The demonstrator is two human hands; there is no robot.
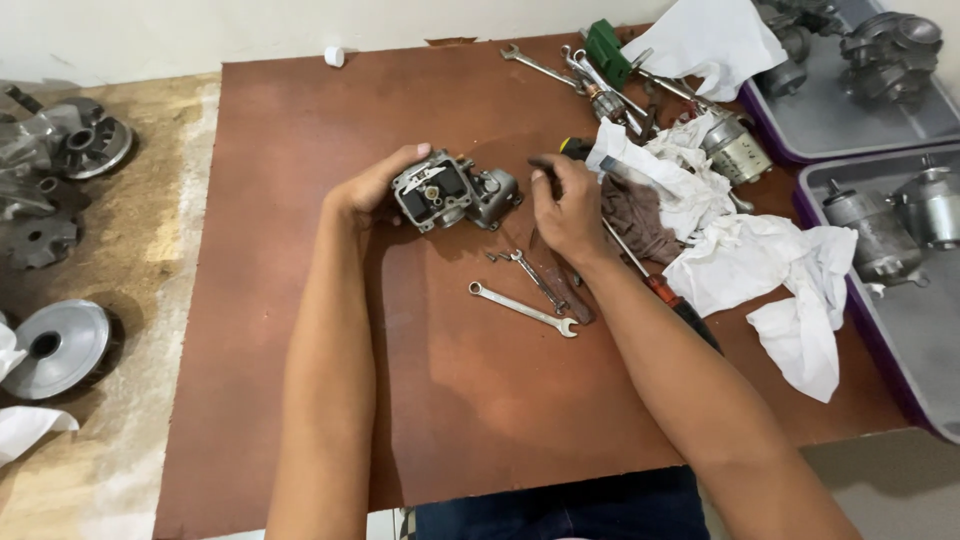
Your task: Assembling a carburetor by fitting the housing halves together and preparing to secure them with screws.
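Carburetor (455,190) sits on the brown board (470,400), steadied at its left side by my left hand (372,185), fingers curled on the body. My right hand (568,208) is closed round a dark tool handle (545,165) (tip hidden). Two wrenches (522,306) lie just below.

A reddish-brown board (470,390), scuffed and chipped at its far edge, is serving as the work surface, lying across a pale, stained concrete floor (130,400). A plain off-white wall (250,30) is running along the back. Even, soft light is falling from above, casting only faint shadows. Grey trays (850,125) with purple rims are sitting at the right edge, while round metal engine parts (60,345) are resting on the floor at left.
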